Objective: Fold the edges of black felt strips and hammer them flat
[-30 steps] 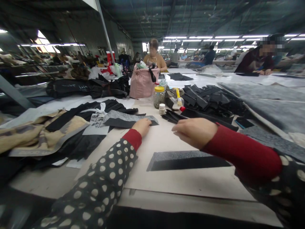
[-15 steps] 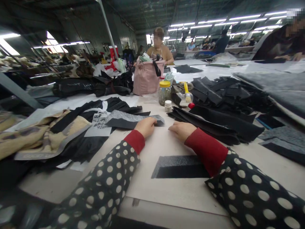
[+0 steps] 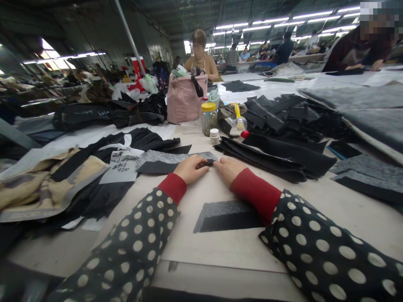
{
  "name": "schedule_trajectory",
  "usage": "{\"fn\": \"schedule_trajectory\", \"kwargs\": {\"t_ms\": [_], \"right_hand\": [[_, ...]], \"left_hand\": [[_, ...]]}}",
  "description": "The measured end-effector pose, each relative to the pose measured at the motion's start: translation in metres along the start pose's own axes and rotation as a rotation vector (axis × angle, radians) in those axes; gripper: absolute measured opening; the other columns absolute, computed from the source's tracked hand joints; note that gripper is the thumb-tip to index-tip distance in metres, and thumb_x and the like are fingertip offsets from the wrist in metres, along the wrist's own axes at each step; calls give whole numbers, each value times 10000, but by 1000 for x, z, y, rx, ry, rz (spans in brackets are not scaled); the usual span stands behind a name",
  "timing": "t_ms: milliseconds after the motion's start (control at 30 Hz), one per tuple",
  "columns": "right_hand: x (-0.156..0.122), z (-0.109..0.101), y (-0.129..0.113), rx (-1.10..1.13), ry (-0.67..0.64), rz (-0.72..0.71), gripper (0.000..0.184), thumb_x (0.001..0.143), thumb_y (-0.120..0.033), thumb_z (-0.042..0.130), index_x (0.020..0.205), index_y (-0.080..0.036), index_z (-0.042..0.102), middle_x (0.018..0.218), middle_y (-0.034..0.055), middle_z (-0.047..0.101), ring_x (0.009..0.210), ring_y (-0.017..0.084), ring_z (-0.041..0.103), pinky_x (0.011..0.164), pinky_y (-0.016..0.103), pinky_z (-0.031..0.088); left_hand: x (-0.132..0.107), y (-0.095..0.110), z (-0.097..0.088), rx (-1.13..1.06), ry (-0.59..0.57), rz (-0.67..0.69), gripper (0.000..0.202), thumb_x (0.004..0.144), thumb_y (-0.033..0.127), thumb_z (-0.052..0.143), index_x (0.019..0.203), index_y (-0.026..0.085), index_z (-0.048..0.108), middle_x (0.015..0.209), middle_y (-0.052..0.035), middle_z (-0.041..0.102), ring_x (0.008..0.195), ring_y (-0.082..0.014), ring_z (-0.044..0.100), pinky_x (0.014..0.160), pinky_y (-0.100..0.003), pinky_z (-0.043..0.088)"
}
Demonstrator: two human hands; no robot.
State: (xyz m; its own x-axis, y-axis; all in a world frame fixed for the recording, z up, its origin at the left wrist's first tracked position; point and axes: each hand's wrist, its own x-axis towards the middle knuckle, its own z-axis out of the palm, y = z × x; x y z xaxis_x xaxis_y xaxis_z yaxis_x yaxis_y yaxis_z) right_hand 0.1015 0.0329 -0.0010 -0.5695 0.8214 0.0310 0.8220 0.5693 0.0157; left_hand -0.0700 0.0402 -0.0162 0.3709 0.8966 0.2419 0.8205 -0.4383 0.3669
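Note:
A grey-and-black fabric strip (image 3: 160, 158) lies across the light board ahead of me. My left hand (image 3: 191, 168) is closed over its right part, fingers curled on the dark edge. At the strip's right end my right hand (image 3: 228, 170) pinches the corner, its fingertips almost meeting those of the left; exactly how they grip is partly hidden. Nearer to me, a second grey-and-black fabric piece (image 3: 231, 220) lies flat, partly under my right sleeve. A folded stack of black fabric pieces (image 3: 277, 161) is just beyond my right hand.
To the left are fanned black pieces with a handwritten paper tag (image 3: 118, 167) and tan cloth (image 3: 78, 176). Behind stand a yellow-lidded jar (image 3: 208, 121), a small white bottle (image 3: 214, 136), a yellow-handled brush (image 3: 238, 115) and a pink bag (image 3: 185, 98). Co-workers are across the table.
My right hand has moved left to the strip's end and now touches it beside my left hand. The whole view has shifted slightly, with things appearing further left.

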Motion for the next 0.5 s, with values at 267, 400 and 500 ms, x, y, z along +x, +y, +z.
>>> {"fn": "schedule_trajectory", "kwargs": {"t_ms": [267, 400, 500], "right_hand": [[3, 0, -7, 10, -57, 54, 345, 858, -328, 311, 992, -155, 579, 926, 111, 589, 860, 239, 557, 682, 324, 407], [4, -1, -5, 13, -45, 46, 344, 856, -327, 318, 978, -161, 593, 910, 109, 597, 833, 229, 561, 659, 320, 407], [3, -1, -4, 3, 3, 22, 337, 853, -332, 335, 925, -156, 614, 927, 113, 588, 882, 236, 532, 698, 330, 396]], "left_hand": [[5, -11, 5, -147, 287, -166, 87, 722, 214, 500, 711, 183, 580, 728, 2, 562, 745, -148, 512, 706, -249, 390], [7, -30, -5, -218, 499, -344, 206, 792, 295, 398, 780, 155, 548, 684, 2, 535, 686, -141, 497, 647, -246, 389], [5, -33, -8, -300, 544, -379, 217, 777, 326, 425, 767, 153, 555, 639, 21, 527, 630, -120, 492, 605, -222, 387]]}}
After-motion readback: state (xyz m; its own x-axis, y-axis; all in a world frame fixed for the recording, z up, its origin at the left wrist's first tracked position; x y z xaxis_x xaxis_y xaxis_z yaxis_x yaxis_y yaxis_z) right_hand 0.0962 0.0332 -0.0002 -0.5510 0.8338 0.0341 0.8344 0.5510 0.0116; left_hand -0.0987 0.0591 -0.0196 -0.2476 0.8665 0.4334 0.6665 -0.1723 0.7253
